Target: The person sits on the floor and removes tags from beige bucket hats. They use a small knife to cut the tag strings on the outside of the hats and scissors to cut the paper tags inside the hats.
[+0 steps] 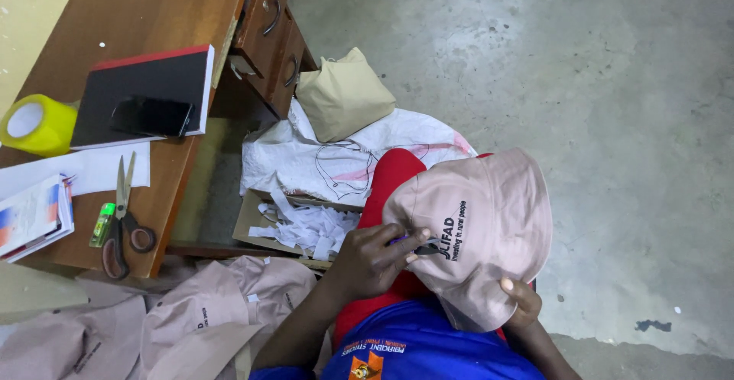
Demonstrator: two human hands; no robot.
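**Trimming a printed cap on the knee**

Our left hand (375,258) pinches a small purple tool (409,240) against the pink cap (482,227), beside its dark print. Our right hand (520,300) grips the cap's lower edge, seemingly to keep the cloth taut. The cardboard box of paper strips (302,223) sits just beside; bare floor (612,82) opens rightward, the desk (130,13) hemming us in on the left.

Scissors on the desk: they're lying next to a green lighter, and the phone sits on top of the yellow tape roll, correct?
Not quite. In the head view the phone lies on the black notebook, not on the yellow tape roll. The scissors do lie beside the green lighter on the desk.
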